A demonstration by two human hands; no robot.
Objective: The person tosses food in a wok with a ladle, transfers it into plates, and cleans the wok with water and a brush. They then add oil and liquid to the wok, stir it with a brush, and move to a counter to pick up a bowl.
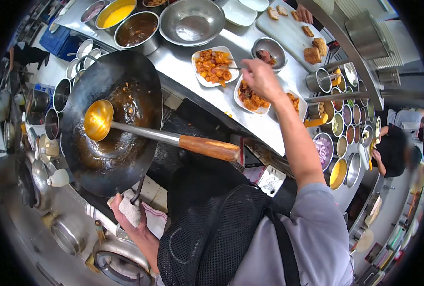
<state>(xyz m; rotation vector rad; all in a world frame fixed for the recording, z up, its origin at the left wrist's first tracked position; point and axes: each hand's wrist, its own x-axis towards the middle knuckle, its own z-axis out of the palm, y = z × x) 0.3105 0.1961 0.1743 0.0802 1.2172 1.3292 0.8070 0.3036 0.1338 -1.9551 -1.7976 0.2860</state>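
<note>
My left hand [138,232] is closed around a folded pale cloth [130,209] at the handle of a large black wok [140,83]. The wok is tilted, with a brown, oily sauce film and small bits inside. A ladle [99,120] rests in it, its wooden grip [209,148] sticking out over the rim. My right hand [262,78] pinches a thin metal utensil [232,67] whose far end reaches the square white plate [195,76] of orange-glazed pieces. Below that hand stands a second white plate [265,112] with similar food, and a third is partly hidden by my forearm.
Behind the plates are a small metal bowl [282,53] and a white cutting board [288,33] with browned chunks; another person's hand [304,15] is there. Ingredient tubs [323,150] line the right, where another person [395,152] stands. A steel bowl [192,21] and yellow-filled pot [116,13] sit at the back.
</note>
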